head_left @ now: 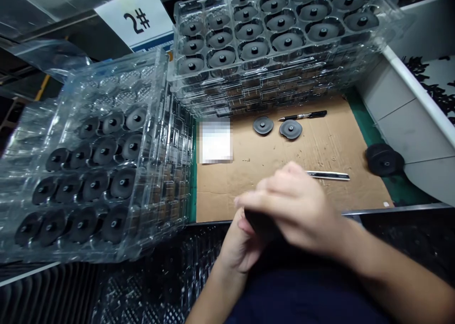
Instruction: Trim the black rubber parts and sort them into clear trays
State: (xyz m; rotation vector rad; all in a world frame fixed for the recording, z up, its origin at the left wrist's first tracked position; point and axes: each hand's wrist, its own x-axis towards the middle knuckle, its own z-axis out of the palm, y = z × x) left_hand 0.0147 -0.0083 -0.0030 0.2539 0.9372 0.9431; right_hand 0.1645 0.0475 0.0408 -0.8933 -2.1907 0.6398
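Observation:
My left hand (240,248) is closed around a black part (261,225), probably one of the round discs, though most of it is hidden. Over it, my right hand (298,208) is curled with its fingers bent, slightly blurred; what those fingers pinch cannot be made out. Both hands are together above the front edge of the cardboard sheet (220,196). Past them on the cardboard lie two black discs with raised centre stubs, a left disc (263,126) and a right disc (290,130). A thin white-and-black strip (329,175) lies just beyond my right hand.
A stack of clear trays (149,139) holding black discs stands at the left, another tray stack (227,96) at the back. A pen (302,116) lies behind the discs. Several stacked discs (385,159) sit at the right, beside a white bin wall (401,111).

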